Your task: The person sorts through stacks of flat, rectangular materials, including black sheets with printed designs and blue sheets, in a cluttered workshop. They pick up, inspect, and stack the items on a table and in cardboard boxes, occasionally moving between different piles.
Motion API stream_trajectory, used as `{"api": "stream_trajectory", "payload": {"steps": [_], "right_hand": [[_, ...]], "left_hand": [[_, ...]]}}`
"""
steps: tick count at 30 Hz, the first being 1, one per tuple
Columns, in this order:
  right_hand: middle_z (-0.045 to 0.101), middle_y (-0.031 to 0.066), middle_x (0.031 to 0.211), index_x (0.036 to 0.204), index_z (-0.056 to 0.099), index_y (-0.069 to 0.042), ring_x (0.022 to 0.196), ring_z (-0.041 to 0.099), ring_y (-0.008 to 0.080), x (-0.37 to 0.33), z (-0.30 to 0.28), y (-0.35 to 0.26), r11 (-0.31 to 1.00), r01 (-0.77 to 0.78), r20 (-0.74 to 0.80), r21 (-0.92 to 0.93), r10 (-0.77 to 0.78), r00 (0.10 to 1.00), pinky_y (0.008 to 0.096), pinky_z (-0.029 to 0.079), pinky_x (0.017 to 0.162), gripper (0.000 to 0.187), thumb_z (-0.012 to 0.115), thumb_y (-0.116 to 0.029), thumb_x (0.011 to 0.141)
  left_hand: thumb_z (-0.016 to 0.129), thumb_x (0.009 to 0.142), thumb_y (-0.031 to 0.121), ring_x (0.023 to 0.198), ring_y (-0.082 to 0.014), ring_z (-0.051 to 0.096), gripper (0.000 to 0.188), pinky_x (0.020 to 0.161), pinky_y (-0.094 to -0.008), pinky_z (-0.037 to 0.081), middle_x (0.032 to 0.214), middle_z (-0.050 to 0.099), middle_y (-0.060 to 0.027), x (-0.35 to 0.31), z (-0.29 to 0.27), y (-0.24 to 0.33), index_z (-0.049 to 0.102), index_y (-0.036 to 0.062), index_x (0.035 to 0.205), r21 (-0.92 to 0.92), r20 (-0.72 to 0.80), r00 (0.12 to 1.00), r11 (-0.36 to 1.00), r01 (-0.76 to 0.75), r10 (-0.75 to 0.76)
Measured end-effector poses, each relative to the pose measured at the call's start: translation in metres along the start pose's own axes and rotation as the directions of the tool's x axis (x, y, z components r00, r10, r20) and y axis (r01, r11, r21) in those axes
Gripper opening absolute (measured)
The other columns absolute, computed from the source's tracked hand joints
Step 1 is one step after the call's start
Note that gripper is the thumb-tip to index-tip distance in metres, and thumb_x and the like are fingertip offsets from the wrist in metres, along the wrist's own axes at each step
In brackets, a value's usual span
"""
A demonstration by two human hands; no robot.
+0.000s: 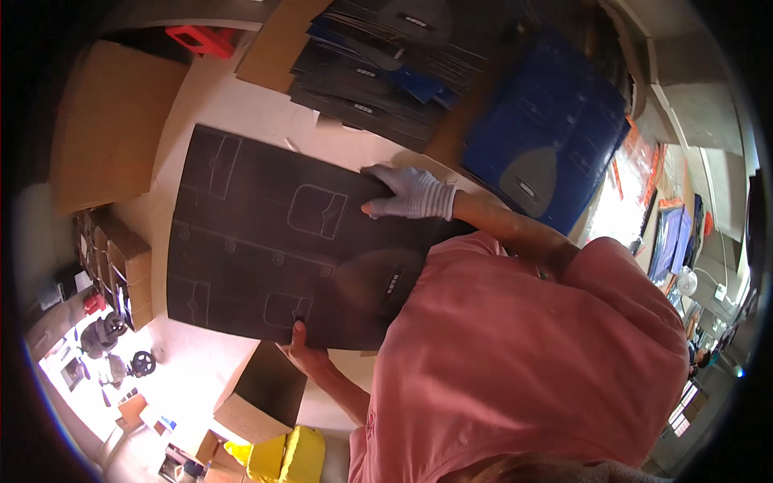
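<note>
A large dark grey flat panel with pale printed pocket outlines and a lighter oval patch lies in front of me, its near end against my pink shirt. My left hand pinches one long edge, thumb on top and the other fingers mostly hidden beneath. At the opposite long edge is my right hand, in a pale knitted glove with bare thumb tip. Its fingers reach the edge and its thumb lies over the surface; how far the fingers wrap under is hidden.
Stacks of similar dark panels stand at the far side, beside a blue panel at the upper right. Cardboard stands at the left. An open carton and a yellow bag are lower down. A red stool is at the back.
</note>
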State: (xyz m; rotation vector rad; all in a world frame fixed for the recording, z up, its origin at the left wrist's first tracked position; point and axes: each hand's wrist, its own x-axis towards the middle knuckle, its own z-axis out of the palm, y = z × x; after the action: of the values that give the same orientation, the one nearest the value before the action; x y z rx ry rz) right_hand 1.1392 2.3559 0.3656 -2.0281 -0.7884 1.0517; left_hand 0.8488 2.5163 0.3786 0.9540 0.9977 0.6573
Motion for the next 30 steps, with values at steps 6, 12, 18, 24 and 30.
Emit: {"api": "stream_trajectory", "payload": {"steps": [6, 12, 18, 24, 30], "right_hand": [[0.064, 0.0097, 0.091, 0.106, 0.056, -0.009, 0.082, 0.063, 0.0242, 0.073, -0.031, 0.031, 0.919, 0.391, -0.176, 0.057, -0.377, 0.909, 0.0322, 0.049, 0.072, 0.026, 0.054, -0.015, 0.081], [0.051, 0.0104, 0.117, 0.121, 0.045, -0.015, 0.113, 0.046, 0.0268, 0.187, -0.15, -0.03, 0.649, 0.348, -0.164, -0.677, -0.594, 0.788, 0.0353, 0.043, 0.09, 0.058, 0.049, -0.002, 0.064], [0.021, 0.0114, 0.144, 0.135, 0.03, -0.009, 0.133, 0.017, 0.0284, 0.283, -0.202, -0.082, 0.152, 0.33, 0.349, -0.932, 0.121, 0.929, 0.0468, 0.022, 0.104, 0.074, 0.049, -0.054, 0.08], [0.051, 0.0059, 0.114, 0.12, 0.049, -0.019, 0.111, 0.047, 0.0237, 0.328, -0.19, -0.057, 0.387, 0.25, 0.366, -0.888, 0.264, 0.892, 0.039, 0.038, 0.091, 0.065, 0.073, -0.032, 0.061], [0.052, 0.0039, 0.095, 0.095, 0.053, -0.013, 0.096, 0.051, 0.0238, 0.337, -0.188, -0.042, 0.373, 0.354, 0.443, -0.858, 0.186, 0.877, 0.0361, 0.033, 0.092, 0.05, 0.077, -0.03, 0.054]], "left_hand": [[0.067, 0.066, 0.006, 0.103, -0.0286, 0.05, 0.062, 0.087, -0.0409, 0.046, 0.115, 0.049, -0.0146, 0.044, 0.008, 0.022, 0.042, 0.0004, 0.122, 0.0, -0.144, 0.99, 1.0, -0.002, 0.002], [0.061, 0.069, 0.002, 0.104, -0.0297, 0.049, 0.056, 0.087, -0.0423, 0.046, 0.115, 0.049, -0.0153, 0.102, 0.014, 0.025, 0.043, 0.0004, 0.121, 0.017, -0.297, 0.949, 0.993, 0.119, -0.109], [0.059, 0.073, 0.004, 0.099, -0.0296, 0.054, 0.051, 0.084, -0.0448, 0.047, 0.111, 0.053, -0.015, 0.164, 0.0, 0.001, 0.044, 0.0018, 0.122, 0.036, -0.298, 0.917, 0.957, 0.287, -0.264], [0.059, 0.074, 0.005, 0.097, -0.03, 0.056, 0.045, 0.084, -0.0451, 0.047, 0.109, 0.056, -0.0143, 0.219, -0.047, -0.036, 0.048, -0.0011, 0.117, -0.316, -0.235, 0.764, 0.791, 0.524, -0.6], [0.057, 0.077, 0.007, 0.092, -0.0295, 0.058, 0.039, 0.082, -0.0457, 0.049, 0.105, 0.058, -0.0145, 0.277, -0.062, -0.036, 0.051, -0.0015, 0.115, -0.341, -0.195, 0.695, 0.712, 0.614, -0.693]]}}
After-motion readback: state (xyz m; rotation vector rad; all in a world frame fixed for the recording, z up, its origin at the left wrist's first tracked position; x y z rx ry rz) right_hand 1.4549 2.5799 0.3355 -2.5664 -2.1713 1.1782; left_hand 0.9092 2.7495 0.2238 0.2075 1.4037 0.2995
